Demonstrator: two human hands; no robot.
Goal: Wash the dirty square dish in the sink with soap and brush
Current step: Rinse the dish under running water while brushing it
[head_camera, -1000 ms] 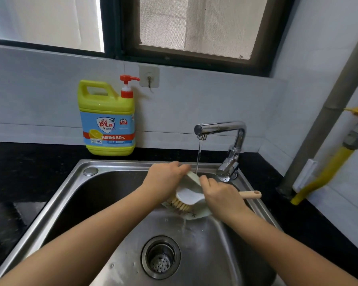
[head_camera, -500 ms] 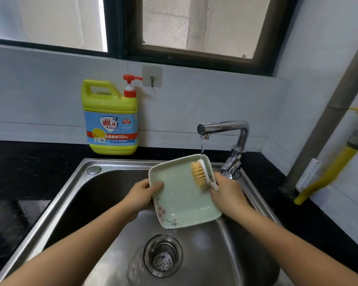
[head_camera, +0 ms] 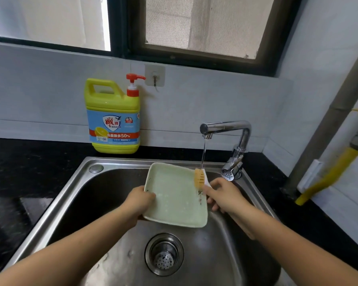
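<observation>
- Soap bottle (head_camera: 114, 116) stands on the counter behind the sink's (head_camera: 70, 193) back left corner.
- Left hand (head_camera: 140, 200) grips the dish (head_camera: 176, 197) by its left edge, holding it tilted above the basin's middle.
- Brush (head_camera: 199, 178) sits at the dish's far right corner under the tap's (head_camera: 227, 129) stream, with the right hand (head_camera: 225, 196) curled round its handle.
- My worry: wet and held by one edge, the dish could slip and crack on the steel.

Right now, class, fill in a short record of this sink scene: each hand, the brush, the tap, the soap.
left hand: grips the dish by its left edge
right hand: holds the brush
brush: bristles at the dish's far right corner
tap: running, thin stream reaching the brush
soap bottle: upright on the counter behind the sink
</observation>
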